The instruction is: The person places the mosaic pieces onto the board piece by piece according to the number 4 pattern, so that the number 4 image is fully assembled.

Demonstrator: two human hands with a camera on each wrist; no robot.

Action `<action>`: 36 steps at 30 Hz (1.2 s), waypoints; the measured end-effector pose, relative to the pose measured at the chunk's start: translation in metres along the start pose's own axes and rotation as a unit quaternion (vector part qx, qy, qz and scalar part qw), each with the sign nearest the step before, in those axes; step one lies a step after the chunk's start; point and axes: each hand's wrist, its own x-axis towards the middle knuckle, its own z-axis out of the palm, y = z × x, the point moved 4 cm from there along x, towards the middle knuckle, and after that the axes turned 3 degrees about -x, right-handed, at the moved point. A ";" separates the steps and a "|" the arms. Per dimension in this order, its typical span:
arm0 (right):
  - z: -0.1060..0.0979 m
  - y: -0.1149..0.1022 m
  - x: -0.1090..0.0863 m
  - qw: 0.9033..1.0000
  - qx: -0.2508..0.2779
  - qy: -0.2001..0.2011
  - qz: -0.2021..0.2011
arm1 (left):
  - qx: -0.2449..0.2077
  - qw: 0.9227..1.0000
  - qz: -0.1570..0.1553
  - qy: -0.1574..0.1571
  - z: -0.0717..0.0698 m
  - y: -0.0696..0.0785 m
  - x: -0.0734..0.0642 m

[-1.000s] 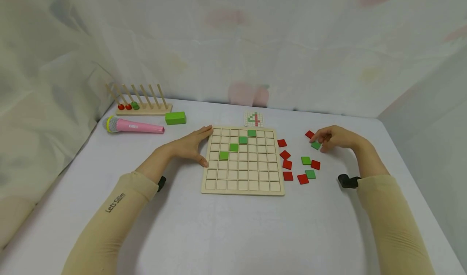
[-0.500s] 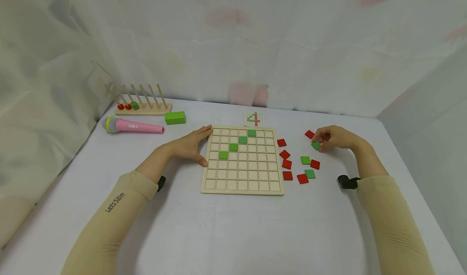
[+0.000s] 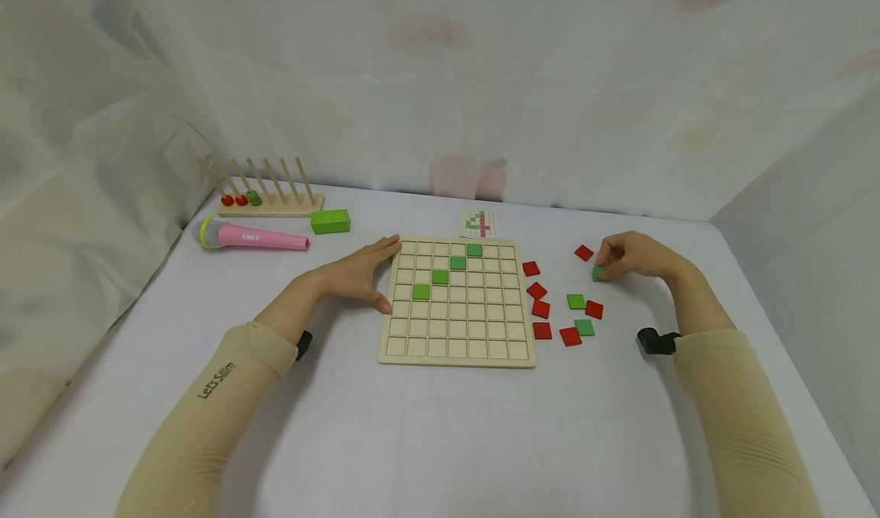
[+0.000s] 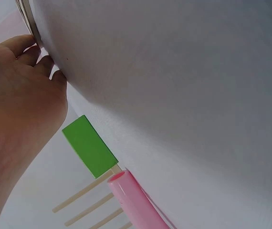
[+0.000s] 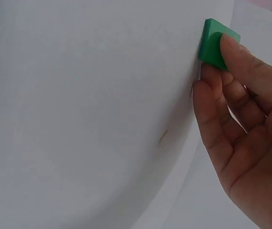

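My right hand (image 3: 634,256) pinches a green square tile (image 5: 215,44) between thumb and fingers, tilted up on edge in the right wrist view. Several red tiles (image 3: 541,331) and two green tiles (image 3: 576,302) lie loose between that hand and the wooden grid board (image 3: 440,363). A diagonal row of several green tiles (image 3: 440,276) fills cells in the board's upper part. At the board's left edge, my left hand (image 3: 354,275) rests with thumb and fingers spread, fingertips at the rim.
Behind the board lies a small pattern card (image 3: 477,225) with green and red squares. To the left are a pink toy microphone (image 3: 257,237), a green block (image 3: 331,221) and a wooden peg rack (image 3: 270,208) with red and green beads. A fabric curtain (image 3: 440,82) hangs behind the table.
My right hand has closed thumb and fingers on the green tile and raised it slightly, tipping it up on edge. My left hand stays at the board's edge.
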 end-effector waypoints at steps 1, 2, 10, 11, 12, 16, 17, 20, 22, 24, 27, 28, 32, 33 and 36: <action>-0.001 -0.002 0.000 1.000 0.004 -0.002 -0.001 | 0.000 1.000 0.000 0.000 0.000 0.000 0.000; -0.001 -0.004 -0.001 1.000 0.009 -0.004 -0.001 | -0.001 1.000 0.000 0.000 0.000 0.000 0.000; 0.000 -0.021 0.004 1.000 0.011 0.002 -0.018 | 0.002 1.000 0.001 0.001 0.001 -0.001 0.001; 0.001 -0.024 0.005 1.000 0.010 0.004 -0.020 | 0.002 1.000 0.001 0.001 0.001 -0.001 0.001; 0.002 -0.026 0.006 1.000 0.007 0.005 -0.022 | 0.003 1.000 0.001 0.001 0.002 -0.001 0.001; 0.007 -0.035 0.010 1.000 0.007 0.013 -0.024 | 0.003 1.000 -0.001 0.000 0.001 0.000 0.001; 0.008 -0.037 0.010 1.000 0.007 0.015 -0.026 | 0.002 1.000 0.000 0.000 0.001 0.001 0.001; 0.011 -0.048 0.011 0.999 0.009 0.020 -0.040 | 0.002 1.000 0.001 0.000 0.001 0.002 0.001; 0.013 -0.056 0.012 0.998 0.006 0.025 -0.050 | 0.003 1.000 0.003 0.000 0.000 0.002 0.001; 0.016 -0.066 0.013 0.997 0.003 0.032 -0.064 | 0.004 1.000 0.004 0.000 0.000 0.002 0.002; 0.021 -0.081 0.014 0.996 -0.001 0.040 -0.083 | 0.003 1.000 0.002 -0.001 0.000 0.002 0.001; 0.023 -0.086 0.014 0.995 -0.001 0.040 -0.089 | 0.002 1.000 0.001 -0.002 0.000 0.002 0.000; 0.031 -0.105 0.015 0.993 -0.001 0.041 -0.112 | 0.000 1.000 -0.001 -0.003 0.000 0.001 -0.001; 0.033 -0.110 0.015 0.992 0.000 0.039 -0.118 | 0.000 1.000 -0.001 -0.002 0.000 0.001 -0.001; 0.039 -0.123 0.016 0.990 0.006 0.034 -0.134 | 0.002 1.000 0.000 -0.001 0.000 0.000 0.000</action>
